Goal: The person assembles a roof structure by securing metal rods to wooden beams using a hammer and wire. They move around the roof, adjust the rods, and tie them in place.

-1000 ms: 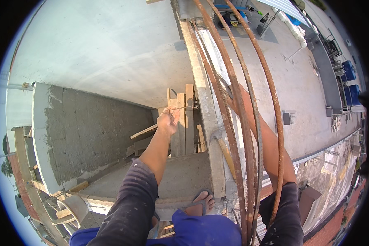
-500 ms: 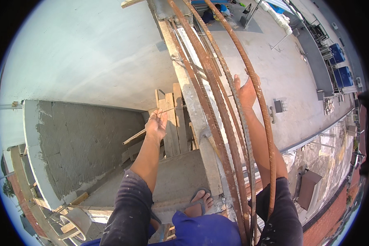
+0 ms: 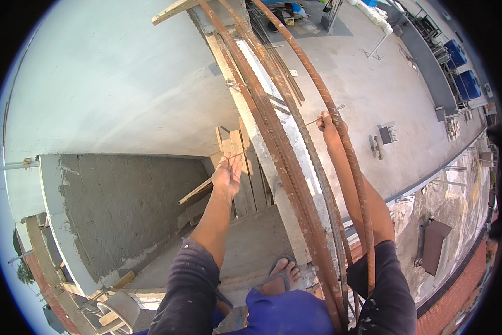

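At right of centre, the right hand [image 3: 327, 129] has its fingers closed on a looped wire [image 3: 312, 121] among rusty bars [image 3: 273, 137] curving down the frame. Near centre, the left hand's [image 3: 226, 177] fingers pinch a thin wire [image 3: 238, 153].

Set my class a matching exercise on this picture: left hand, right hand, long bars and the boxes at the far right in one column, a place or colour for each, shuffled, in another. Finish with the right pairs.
Column one
1. left hand
2. right hand
3. long bars
4. far-right boxes

Column two
A. blue
B. beside the rightmost bar
C. rusty brown
D. left of all the bars, near wooden boards

Right pairs: 1-D, 2-B, 3-C, 4-A
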Demonstrator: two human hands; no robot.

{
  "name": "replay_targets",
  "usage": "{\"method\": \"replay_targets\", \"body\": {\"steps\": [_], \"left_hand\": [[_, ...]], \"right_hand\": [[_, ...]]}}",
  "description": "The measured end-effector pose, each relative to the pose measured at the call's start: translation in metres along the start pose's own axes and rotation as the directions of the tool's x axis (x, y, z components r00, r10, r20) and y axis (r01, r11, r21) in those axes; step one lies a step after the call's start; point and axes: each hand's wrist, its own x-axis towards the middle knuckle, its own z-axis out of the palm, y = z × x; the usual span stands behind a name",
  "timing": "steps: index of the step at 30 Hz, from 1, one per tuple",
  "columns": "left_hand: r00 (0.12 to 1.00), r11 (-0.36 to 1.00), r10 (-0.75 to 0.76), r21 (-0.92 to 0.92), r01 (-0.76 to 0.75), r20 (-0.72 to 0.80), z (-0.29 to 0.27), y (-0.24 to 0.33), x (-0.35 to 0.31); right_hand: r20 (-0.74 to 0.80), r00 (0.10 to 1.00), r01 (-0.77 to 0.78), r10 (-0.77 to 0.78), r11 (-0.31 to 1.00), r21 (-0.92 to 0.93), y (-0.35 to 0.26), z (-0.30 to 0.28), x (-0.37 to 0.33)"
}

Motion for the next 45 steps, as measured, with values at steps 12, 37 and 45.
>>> {"method": "replay_targets", "body": {"steps": [12,37,45], "left_hand": [[0.950,0.873,0.293,0.376,-0.310,0.105,0.027,-0.005,-0.019],[0.995,0.990,0.092,0.102,-0.094,0.024,0.055,-0.049,0.016],[0.993,0.976,-0.003,0.217,-0.023,0.115,0.043,-0.017,0.007]], "right_hand": [[0.527,0.514,0.850,-0.678,0.486,-0.203,-0.069,0.014,-0.062],[0.188,0.805,0.592,-0.563,0.740,-0.318,-0.058,-0.022,-0.042],[0.173,0.721,0.693,-0.672,0.692,-0.201,-0.051,0.008,-0.063]]}}
